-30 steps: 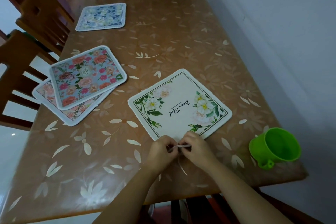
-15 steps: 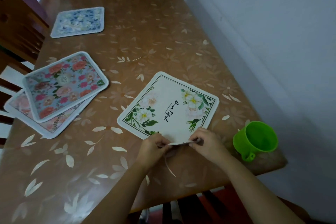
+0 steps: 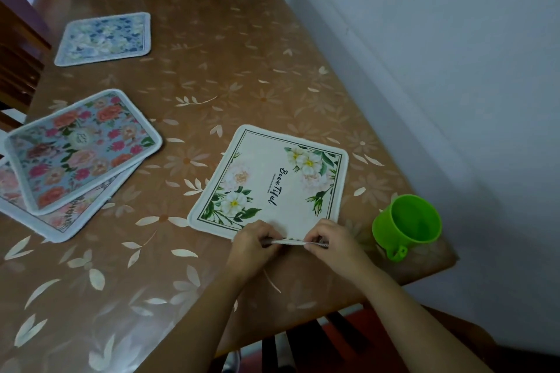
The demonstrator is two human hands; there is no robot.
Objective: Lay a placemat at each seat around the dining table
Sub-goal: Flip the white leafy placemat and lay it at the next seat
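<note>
Nearest to us, our left hand [image 3: 253, 241] and right hand [image 3: 328, 239] each pinch the near edge of the cream rectangular fabric placemat printed with white flowers and dark script [image 3: 272, 185]. Both grips are narrow, thumb over fingers, with the hem raised slightly between them. The rest of this mat lies flat on the brown dining table under its glossy leaf-patterned cover [image 3: 212, 70], skewed to the table's near edge.

We judge the mat to be light, thin and soft: the lifted hem bends without a crease. It will droop if held by one corner, so we should take it along one edge with two hands, as here, or by two opposite edges. The glossy cover may let it slide.

Just right of the mat stands one bright green plastic cup with a small handle [image 3: 407, 225], apart from it.

To the left, one pale blue mat with pink and orange roses [image 3: 81, 148] overlaps one pinkish floral mat beneath [image 3: 65, 218]. Farthest away lies one blue-and-white floral mat [image 3: 104, 38].

We count four placemats and one cup.
</note>
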